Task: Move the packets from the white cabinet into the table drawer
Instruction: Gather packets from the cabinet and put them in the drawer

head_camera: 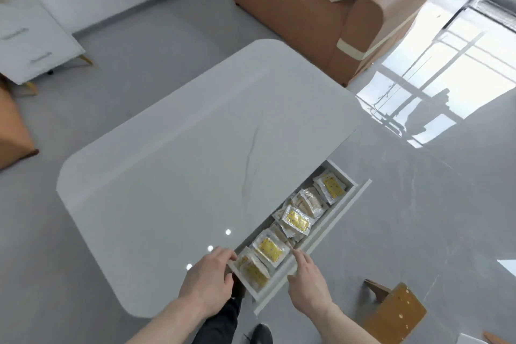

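right hand (308, 286) beside packets (269, 248), left hand (208, 274) opposite

Head view: steep downward, close over table (173, 162) edge.

Table drawer (339, 213): white, pulled open from bench side. Packets (269, 248): clear wrappers, several with yellow labels, lying overlapped in a row along its length. White cabinet (36, 45): far left, drawers closed.
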`<move>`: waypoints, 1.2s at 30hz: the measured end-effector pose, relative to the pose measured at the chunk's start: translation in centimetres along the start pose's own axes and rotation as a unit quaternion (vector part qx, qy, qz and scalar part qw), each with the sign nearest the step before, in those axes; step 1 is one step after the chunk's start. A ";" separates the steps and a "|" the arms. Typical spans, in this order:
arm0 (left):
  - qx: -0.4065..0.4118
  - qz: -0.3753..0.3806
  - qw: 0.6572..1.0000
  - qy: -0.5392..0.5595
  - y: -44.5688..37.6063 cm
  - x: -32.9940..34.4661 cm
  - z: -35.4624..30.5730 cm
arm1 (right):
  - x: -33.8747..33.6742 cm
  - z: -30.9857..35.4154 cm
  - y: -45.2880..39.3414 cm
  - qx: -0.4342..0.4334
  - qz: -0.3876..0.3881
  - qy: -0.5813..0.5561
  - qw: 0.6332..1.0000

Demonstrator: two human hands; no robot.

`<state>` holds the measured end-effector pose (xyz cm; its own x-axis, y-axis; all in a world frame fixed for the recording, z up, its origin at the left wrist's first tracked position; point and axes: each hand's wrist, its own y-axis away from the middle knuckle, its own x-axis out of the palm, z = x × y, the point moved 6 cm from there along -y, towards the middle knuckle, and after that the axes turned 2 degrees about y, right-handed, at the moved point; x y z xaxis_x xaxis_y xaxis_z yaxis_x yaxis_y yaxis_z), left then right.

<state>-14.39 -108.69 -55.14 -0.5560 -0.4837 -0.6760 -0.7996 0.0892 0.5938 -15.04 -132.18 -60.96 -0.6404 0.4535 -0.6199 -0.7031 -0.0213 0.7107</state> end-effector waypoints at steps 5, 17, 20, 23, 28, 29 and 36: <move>-0.006 -0.054 0.999 0.001 9.5 -3.9 -1.8 | -3.6 6.3 9.2 -0.092 -0.027 0.032 0.995; -0.102 -0.180 0.978 -0.033 26.7 -17.3 5.8 | -4.9 23.2 21.2 -0.239 -0.028 0.140 0.960; -0.124 -0.195 0.972 -0.049 29.4 -20.7 8.7 | -4.5 27.7 21.6 -0.251 -0.020 0.171 0.953; -0.140 -0.216 0.965 -0.058 32.3 -24.0 12.9 | -3.1 33.2 22.4 -0.265 -0.033 0.191 0.944; -0.137 -0.229 0.959 -0.097 35.7 -29.7 20.2 | -0.3 42.8 24.2 -0.277 -0.060 0.192 0.940; -0.135 -0.226 0.959 -0.104 36.1 -30.8 21.8 | 0.2 44.6 24.6 -0.275 -0.066 0.188 0.941; -0.114 -0.230 0.953 -0.160 36.5 -38.2 30.2 | 2.1 54.5 26.8 -0.290 -0.097 0.149 0.940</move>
<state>-29.17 -60.66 -20.86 -0.2288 -0.1318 -0.9645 -0.9258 -0.2769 0.2574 -18.35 -83.29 -25.13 -0.4801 0.2309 -0.8463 -0.8108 -0.4849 0.3277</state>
